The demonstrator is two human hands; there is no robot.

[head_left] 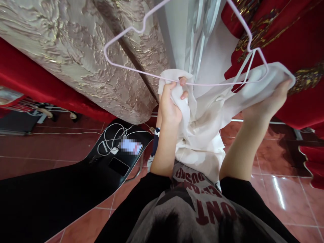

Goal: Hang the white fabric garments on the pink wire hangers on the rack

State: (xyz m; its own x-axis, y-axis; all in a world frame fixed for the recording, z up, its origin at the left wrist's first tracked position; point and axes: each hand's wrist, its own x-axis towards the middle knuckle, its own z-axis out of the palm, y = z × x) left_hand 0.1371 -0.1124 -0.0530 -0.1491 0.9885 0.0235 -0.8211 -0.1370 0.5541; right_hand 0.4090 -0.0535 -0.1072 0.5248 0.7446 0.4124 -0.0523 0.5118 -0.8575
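Fingers (182, 81) bunch soft wht cloth (202, 135), thin wire hanger (215, 84)

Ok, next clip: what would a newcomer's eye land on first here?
The white garment at centre, bunched in the left hand and pulled taut by the right hand against a pale wire hanger. Behind it hang a champagne embossed fabric at upper left and red cloth with gold embroidery at upper right. A black chair at lower left carries a phone and white cable.

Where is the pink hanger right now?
Head view, upper centre: the hanger has its bottom bar across the white garment, between the left hand and the right hand.
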